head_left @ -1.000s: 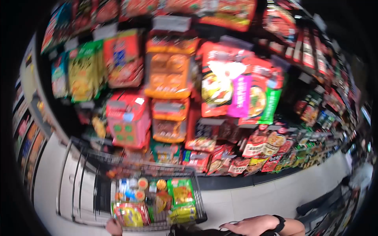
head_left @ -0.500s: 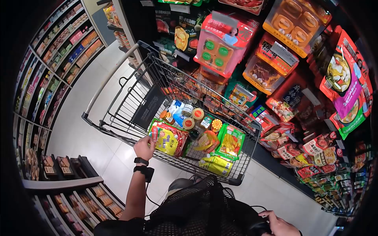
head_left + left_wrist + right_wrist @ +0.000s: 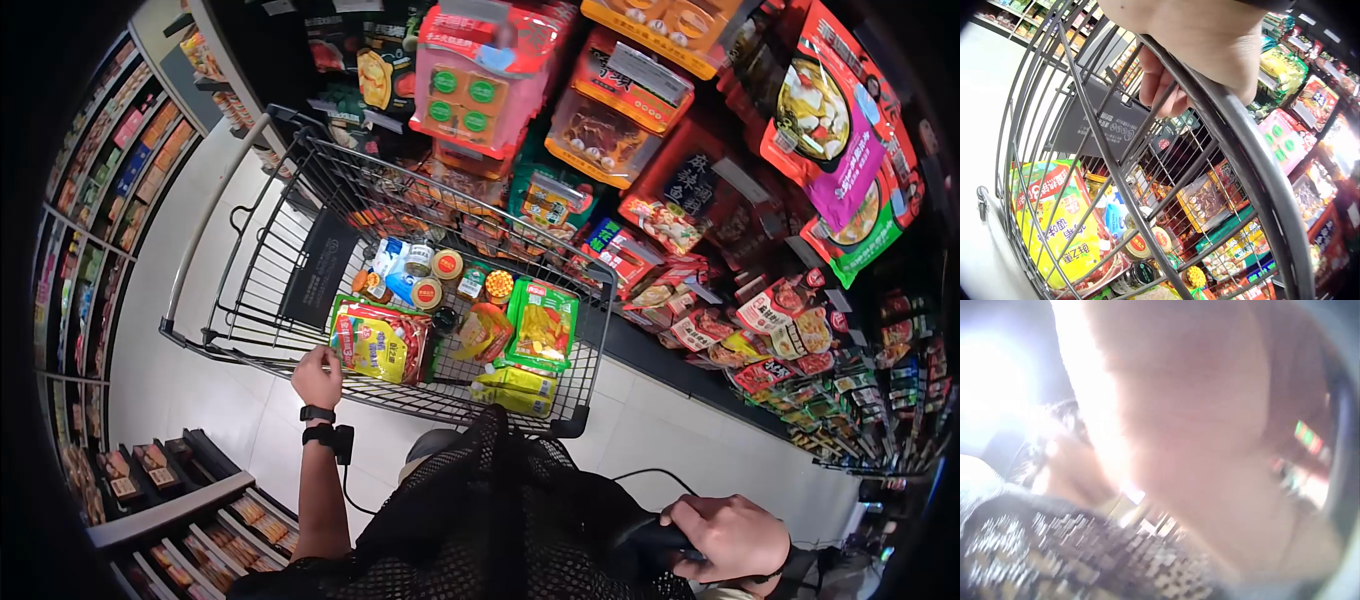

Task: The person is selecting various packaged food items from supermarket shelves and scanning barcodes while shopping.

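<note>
A grey wire shopping cart (image 3: 440,400) stands along the shelf. My left hand (image 3: 318,377) grips its near side rim, the fingers curled over the bar in the left wrist view. Beside that hand, inside the cart, lies a red and yellow food packet (image 3: 378,340). Farther along are gold-lidded jars (image 3: 447,265), a blue and white packet (image 3: 396,268), a green packet (image 3: 543,325) and yellow packets (image 3: 515,390). My right hand (image 3: 735,540) is at my right side with bent fingers against a dark item (image 3: 650,540); I cannot tell whether it grips it.
Hanging hotpot-style food packs (image 3: 484,80) fill the shelf beyond the cart, and large red pouches (image 3: 840,140) jut out at right. Low shelving with boxes (image 3: 265,525) stands at lower left, another shelf (image 3: 110,200) at far left. Black mesh fabric (image 3: 470,510) covers my front.
The head view has swung from the shelf down to the cart, then drifted slightly right. My left hand stays at the cart rim; my right hand shows more fully now.
</note>
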A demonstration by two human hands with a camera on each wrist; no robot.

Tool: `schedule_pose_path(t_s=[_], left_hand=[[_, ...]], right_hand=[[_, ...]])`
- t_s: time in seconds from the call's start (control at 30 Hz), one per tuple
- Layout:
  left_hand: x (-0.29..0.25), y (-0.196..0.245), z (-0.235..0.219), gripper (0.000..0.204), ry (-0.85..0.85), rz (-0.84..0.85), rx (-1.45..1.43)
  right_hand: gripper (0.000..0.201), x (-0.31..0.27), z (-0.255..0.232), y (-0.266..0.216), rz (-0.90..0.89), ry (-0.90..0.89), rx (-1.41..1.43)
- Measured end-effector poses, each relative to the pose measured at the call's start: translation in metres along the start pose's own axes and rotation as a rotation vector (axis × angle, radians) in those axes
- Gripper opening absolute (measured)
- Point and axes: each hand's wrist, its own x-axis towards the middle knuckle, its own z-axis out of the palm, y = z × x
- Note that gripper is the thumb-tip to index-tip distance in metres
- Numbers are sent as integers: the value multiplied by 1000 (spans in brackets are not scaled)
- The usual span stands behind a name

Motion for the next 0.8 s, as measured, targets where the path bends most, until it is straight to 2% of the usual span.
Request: schedule_pose_path(t_s=[0.1,0.13,0.2,0.27,0.37,0.53,0.6,0.63,0.67,0.73,0.77,0.8], left_hand=[[5,-2,-4,11,34,20,-2],[5,-3,-4,11,35,21,-2],[2,-4,-1,11,1,3,-16],[3,-1,-1,10,3,10,2],[1,0,-1,9,14,32,10],[2,-1,-6,8,29,32,4],[0,-2,-8,8,25,34,10],[0,0,-10,9,27,22,0],[0,-1,-8,9,32,23,-9],[-2,2,-6,9,26,24,-19],[-2,2,-7,9,28,20,-17],[-2,1,-8,9,27,23,-10]], right_hand=[[41,3,0,23,-231,57,151],[41,6,-2,25,-231,60,151],[39,13,-4,29,-207,-73,356],[38,20,6,38,-256,-79,312],[37,32,14,32,-251,110,351],[32,47,18,9,-194,221,329],[33,49,16,5,-83,165,524],[37,50,15,13,-150,138,482],[43,51,16,38,-336,41,541],[51,47,16,72,-440,-217,970],[58,47,22,90,-443,-355,1112],[58,49,26,99,-352,-434,1140]])
